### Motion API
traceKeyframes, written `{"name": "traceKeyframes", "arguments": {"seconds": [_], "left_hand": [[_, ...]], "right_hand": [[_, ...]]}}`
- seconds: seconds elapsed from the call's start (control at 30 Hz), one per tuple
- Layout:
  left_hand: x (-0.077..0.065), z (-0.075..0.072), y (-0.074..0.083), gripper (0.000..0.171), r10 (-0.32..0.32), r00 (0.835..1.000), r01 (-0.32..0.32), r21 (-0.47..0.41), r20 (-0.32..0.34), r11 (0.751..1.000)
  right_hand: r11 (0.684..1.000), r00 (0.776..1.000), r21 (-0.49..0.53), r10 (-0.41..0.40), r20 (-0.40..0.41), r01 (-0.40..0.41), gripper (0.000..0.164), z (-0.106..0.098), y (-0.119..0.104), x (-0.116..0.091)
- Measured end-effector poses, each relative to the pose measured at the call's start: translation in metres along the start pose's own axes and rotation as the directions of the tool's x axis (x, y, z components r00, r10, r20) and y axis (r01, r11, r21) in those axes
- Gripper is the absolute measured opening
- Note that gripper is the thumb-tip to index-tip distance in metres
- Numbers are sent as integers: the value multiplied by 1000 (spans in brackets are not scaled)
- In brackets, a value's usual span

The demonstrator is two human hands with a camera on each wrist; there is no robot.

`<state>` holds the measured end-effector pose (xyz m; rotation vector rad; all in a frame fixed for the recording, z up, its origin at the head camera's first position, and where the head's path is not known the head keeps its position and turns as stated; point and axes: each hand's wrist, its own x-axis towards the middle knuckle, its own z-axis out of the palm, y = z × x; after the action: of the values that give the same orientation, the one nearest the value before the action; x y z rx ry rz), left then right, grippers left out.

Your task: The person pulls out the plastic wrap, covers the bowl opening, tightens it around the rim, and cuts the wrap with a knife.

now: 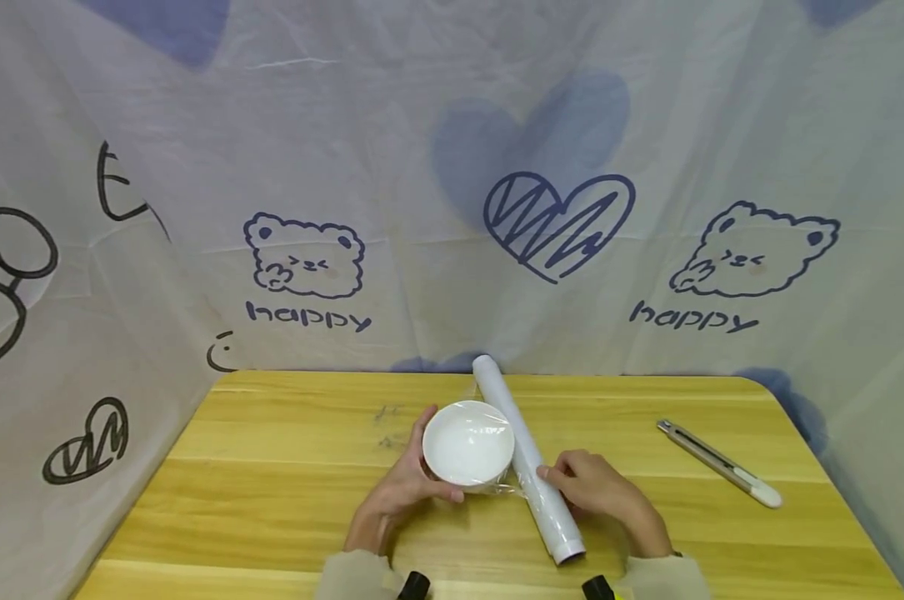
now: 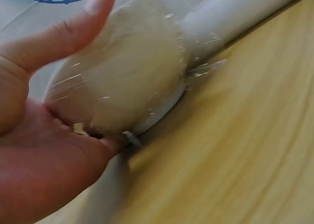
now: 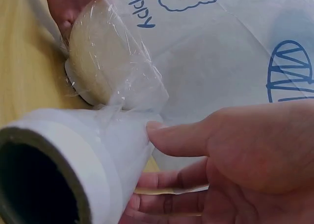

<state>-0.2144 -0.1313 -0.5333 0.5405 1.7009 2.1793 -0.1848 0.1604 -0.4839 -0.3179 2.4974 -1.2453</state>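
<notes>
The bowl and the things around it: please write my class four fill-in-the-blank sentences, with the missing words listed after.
1. The bowl is held in the person's ____ hand.
2. Clear film stretches from the bowl to the long white ____.
3. In the head view, the knife lies on the table's ____ side.
4. Under the bear on the cloth is the word ____.

Missing words: left; roll; right; happy.

There are two hands, one bowl, one film roll, one cutter, one table.
</notes>
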Motion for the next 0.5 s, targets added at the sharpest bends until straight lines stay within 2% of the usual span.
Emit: {"name": "traceKeyframes", "arguments": {"seconds": [0.13,0.27,0.4,0.5], "left_hand": [[3,2,-4,125,34,999,-36,-56,-33,998],[4,0,-3,123,21,999,-26,-105,-46,994],[4,-4,-1,125,-3,999,2,-32,-50,999],[3,-8,1,123,8,999,-7,32,-42,999]], "right_hand": [[999,1000,34,-25,5,25,43,2,-1,1],[998,999,30,-46,-20,46,52,6,-4,4],[998,995,-38,-53,-85,49,53,13,-3,9],[996,988,-55,-70,-139,63,47,17,-4,13]]}}
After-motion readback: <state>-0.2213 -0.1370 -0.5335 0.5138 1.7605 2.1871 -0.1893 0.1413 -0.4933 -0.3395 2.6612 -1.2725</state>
